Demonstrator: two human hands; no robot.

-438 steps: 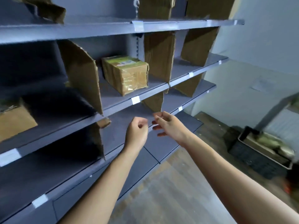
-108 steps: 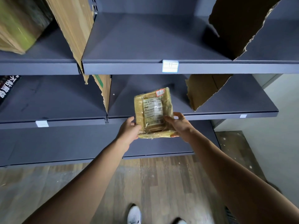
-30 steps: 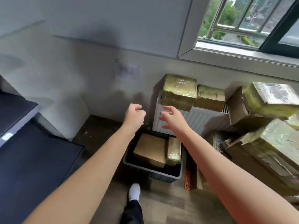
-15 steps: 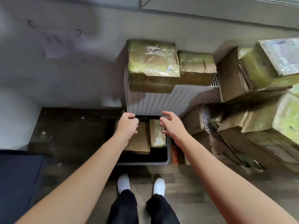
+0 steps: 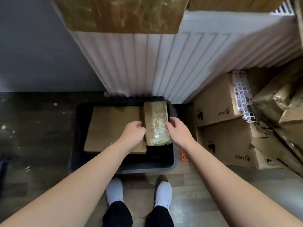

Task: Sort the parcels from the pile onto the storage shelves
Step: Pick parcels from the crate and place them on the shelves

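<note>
**Both hands on the taped parcel in the crate**

Here we are over the crate, and the narrow brown cardboard parcel wrapped in shiny clear tape sits right between the two sets of fingers. It lies in the right half of the crate, with its long side running away from the person.

The left hand is pressed to the parcel's left flank. Its fingers are curled and tucked down into the slot beside the parcel, so the fingertips are out of sight. The right hand comes in from the other side, fingers bent over the parcel's right upper edge and touching the tape. It's a two-sided clasp, with the parcel held between the palms.

Directly under the left knuckles is a wide flat brown cardboard parcel, which lies touching the taped one and fills the crate's left half. Both sit inside the dark grey plastic crate, whose near rim runs below both wrists.

Beyond the fingertips rises a white ribbed radiator, and a large taped brown box rests on top of it, blurred.

Out past the right hand, printed brown cardboard boxes are stacked, with a white honeycomb plastic grid wedged among them. A small orange grid piece lies just beside the right wrist, against the crate's outer wall.

Near the elbows, two pale grey shoes stand on the wood-effect floor.
</note>
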